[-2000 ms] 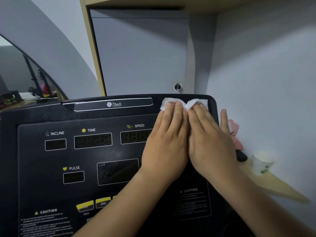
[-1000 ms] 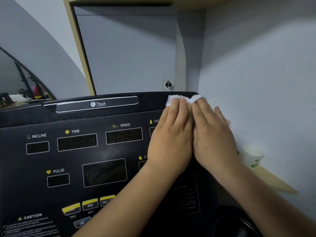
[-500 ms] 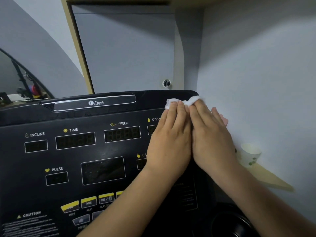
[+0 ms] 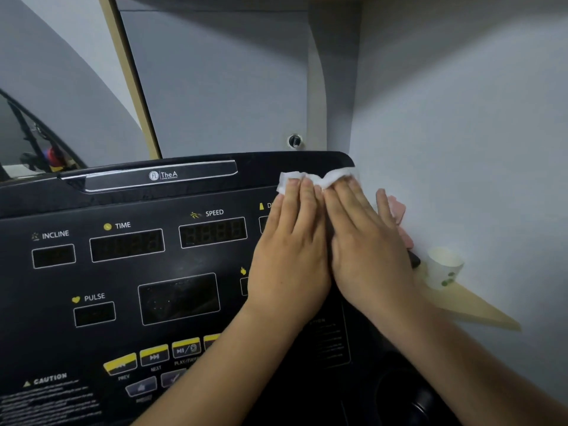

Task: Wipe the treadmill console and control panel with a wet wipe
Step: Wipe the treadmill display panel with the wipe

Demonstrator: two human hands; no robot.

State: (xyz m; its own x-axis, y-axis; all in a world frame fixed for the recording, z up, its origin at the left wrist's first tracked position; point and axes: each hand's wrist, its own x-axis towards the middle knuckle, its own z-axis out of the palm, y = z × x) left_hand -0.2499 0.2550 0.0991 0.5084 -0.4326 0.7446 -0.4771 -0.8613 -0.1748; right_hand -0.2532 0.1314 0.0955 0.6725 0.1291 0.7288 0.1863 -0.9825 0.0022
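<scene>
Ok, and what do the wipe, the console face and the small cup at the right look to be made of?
Wipe: thin white nonwoven or tissue-like sheet, matte; it crumples softly.
Console face: black plastic, likely a smooth printed overlay; faint sheen and dust specks show.
Cup: probably paper, matte white with green print; blurred, so uncertain.
</scene>
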